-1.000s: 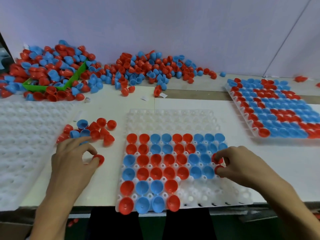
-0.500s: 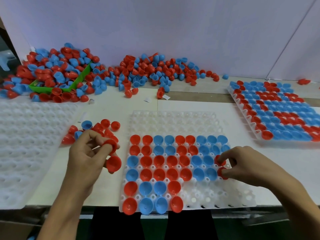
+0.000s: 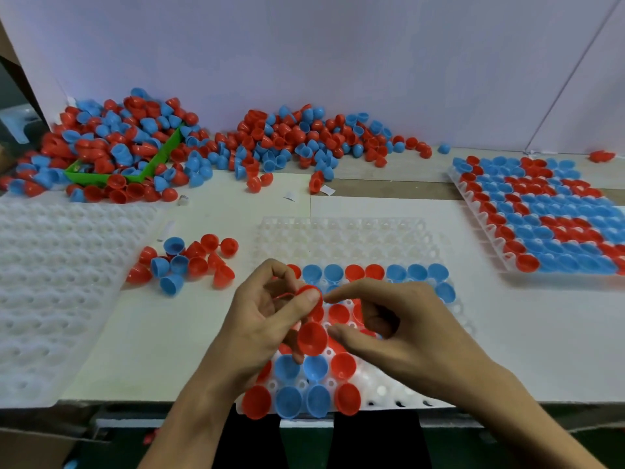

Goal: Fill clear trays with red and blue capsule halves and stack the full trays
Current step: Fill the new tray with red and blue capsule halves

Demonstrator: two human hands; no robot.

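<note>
Far left of my hands: empty tray sheet [image 3: 50,282], kept in reach for next fill. Loose capsule halves [image 3: 184,264] just left of left hand, as feed stock. My left hand [image 3: 260,319] pinched red halves [image 3: 311,336] above working tray [image 3: 341,238]. My right hand [image 3: 392,330], fingers spread, held nothing, thumb beside that half, likely to take it. Full tray [image 3: 541,214] far right, out of way.

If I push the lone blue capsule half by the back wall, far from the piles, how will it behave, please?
The lone blue capsule half looks like a thin hollow plastic dome, so it is probably very light and would skid or roll at a slight push. Its glossy surface suggests it may slip between fingers. Nothing touches it on the table, so it could travel freely.
</note>
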